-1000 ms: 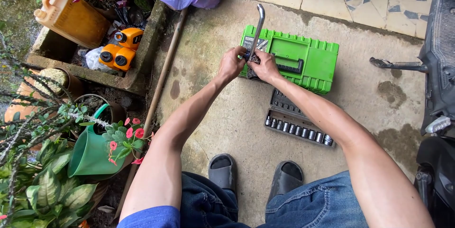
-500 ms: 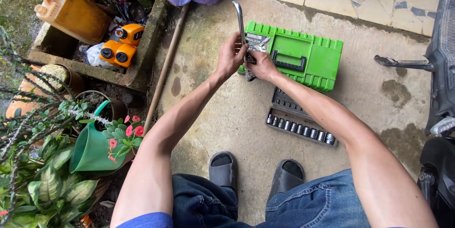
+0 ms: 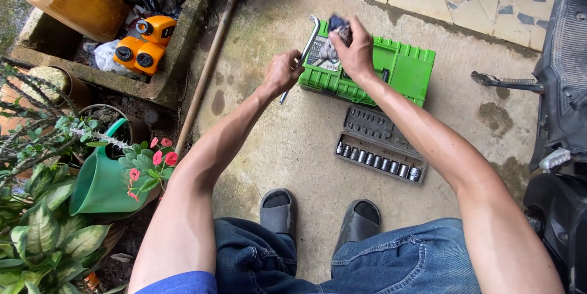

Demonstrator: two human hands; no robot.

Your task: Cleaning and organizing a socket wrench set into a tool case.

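Gripping a bent chrome steel wrench handle (image 3: 301, 55), the left hand (image 3: 282, 72) keeps its long axis toward one o'clock; the right hand (image 3: 353, 48), at two o'clock, clutches a crumpled dark rag (image 3: 338, 27) over the green plastic toolbox (image 3: 400, 69).

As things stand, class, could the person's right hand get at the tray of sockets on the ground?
Probably yes. The right hand is over the green toolbox, gripping a dark rag; the socket tray lies open just nearer the person with nothing over it. The hand is full, though.
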